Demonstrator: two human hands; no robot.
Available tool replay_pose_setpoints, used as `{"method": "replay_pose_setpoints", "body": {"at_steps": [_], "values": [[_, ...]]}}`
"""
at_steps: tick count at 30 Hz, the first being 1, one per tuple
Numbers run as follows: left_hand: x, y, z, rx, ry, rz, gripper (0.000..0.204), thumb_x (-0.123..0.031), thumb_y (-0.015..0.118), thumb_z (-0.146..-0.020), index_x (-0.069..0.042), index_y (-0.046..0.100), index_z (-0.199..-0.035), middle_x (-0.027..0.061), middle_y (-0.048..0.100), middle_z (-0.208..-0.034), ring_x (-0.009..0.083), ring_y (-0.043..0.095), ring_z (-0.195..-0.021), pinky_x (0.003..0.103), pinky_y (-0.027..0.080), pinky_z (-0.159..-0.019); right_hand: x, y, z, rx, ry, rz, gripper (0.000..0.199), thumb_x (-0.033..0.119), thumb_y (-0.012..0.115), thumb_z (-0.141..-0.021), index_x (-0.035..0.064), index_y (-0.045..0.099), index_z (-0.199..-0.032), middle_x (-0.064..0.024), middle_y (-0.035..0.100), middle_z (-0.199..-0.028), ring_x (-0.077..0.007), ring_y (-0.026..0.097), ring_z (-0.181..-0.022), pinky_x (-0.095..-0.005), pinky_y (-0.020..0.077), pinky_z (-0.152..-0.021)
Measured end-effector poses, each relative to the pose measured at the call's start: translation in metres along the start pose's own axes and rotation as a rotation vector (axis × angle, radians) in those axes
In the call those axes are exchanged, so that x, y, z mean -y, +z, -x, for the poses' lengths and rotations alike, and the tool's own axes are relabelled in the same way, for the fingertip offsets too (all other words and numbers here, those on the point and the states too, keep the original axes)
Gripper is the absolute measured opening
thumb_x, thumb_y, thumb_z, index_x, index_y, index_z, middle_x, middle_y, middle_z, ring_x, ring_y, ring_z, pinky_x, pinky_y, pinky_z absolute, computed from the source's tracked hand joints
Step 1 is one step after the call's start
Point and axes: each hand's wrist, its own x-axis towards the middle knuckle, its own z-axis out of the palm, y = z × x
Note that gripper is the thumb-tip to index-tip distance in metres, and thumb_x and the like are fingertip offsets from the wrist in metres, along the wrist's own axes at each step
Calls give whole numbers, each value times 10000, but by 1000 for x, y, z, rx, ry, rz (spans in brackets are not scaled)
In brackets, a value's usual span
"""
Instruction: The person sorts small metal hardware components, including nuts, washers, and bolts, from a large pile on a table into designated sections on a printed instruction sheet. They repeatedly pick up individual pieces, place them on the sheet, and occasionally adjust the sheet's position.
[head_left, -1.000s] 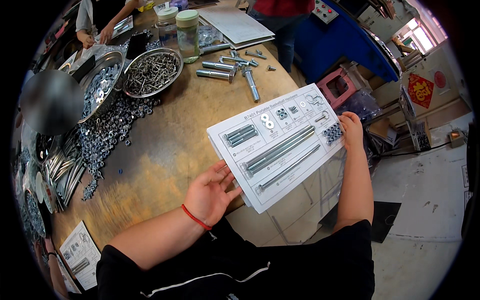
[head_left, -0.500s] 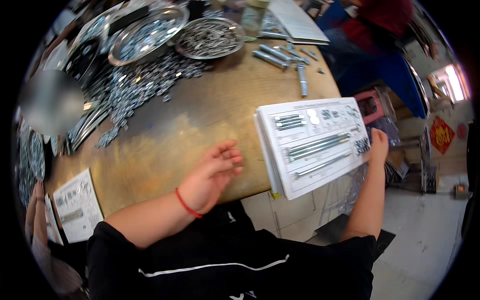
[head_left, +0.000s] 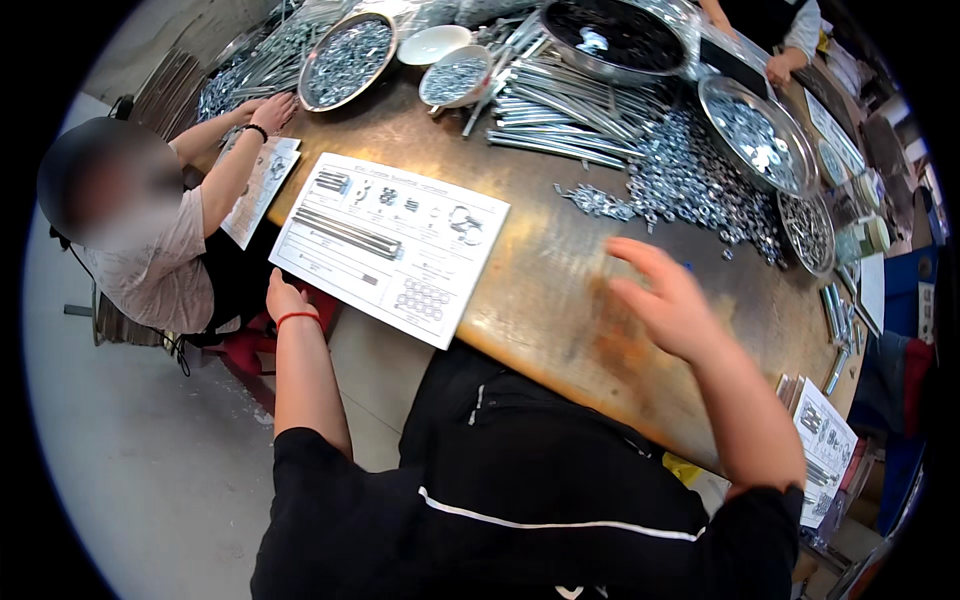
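A white sheet printed with pictures of hardware [head_left: 385,265] lies at the table's front left, partly over the edge. At its lower left corner, my left hand [head_left: 290,298], with a red band on the wrist, is closed on the sheet's edge; some of its fingers are hidden. My right hand [head_left: 665,305] is raised over the tabletop right of the sheet, slightly blurred. Its fingers are apart and hold nothing. Beyond it lies a heap of small metal nuts [head_left: 685,180], with a small cluster of metal pieces [head_left: 597,202] at its near side.
Long metal rods [head_left: 560,115] lie at the back, near bowls of small parts [head_left: 347,62]. Bolts [head_left: 838,318] and a stack of printed sheets [head_left: 822,450] are at the right. A co-worker [head_left: 150,230] sits at the left with hands on the table; another person's hand [head_left: 785,66] is opposite.
The view has swung left, so the right-hand stack of sheets now sits at the far right. My right hand has left that stack; my left hand has reached the left sheet's edge.
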Motion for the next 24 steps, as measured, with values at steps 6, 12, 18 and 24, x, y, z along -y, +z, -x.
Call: {"method": "replay_pose_setpoints", "body": {"at_steps": [6,12,18,24], "values": [[16,-1,-100,292,-57,272,389,-223,492,-1038,53,498,-1313,152,622,-1217,256,629,-1097,367,494,-972,-42,151,-133,-186,62,-255,511,219,692,-855,-6,559,-1294,-206,597,-1218,-311,598,-1072,-380,480,-931],[13,-18,-98,383,29,170,267,-129,488,-1024,44,573,-1208,121,662,-1134,200,658,-991,315,533,-860,-34,160,-131,-258,257,-258,431,188,712,-851,1,615,-1227,-152,644,-1104,-234,630,-982,-333,511,-851],[5,-36,-49,649,-5,-143,209,-94,570,-961,4,615,-1140,17,682,-941,45,589,-745,176,420,-610,-39,130,-87,-421,308,-154,345,131,694,-865,-24,634,-1167,-129,637,-1075,-192,619,-927,-305,511,-798],[0,-34,9,1023,119,-564,129,-55,637,-905,9,626,-1016,3,657,-811,62,573,-668,178,404,-596,-71,96,-33,-683,402,-71,282,160,670,-889,-13,665,-1111,-80,667,-926,-160,608,-815,-292,500,-748]]}}
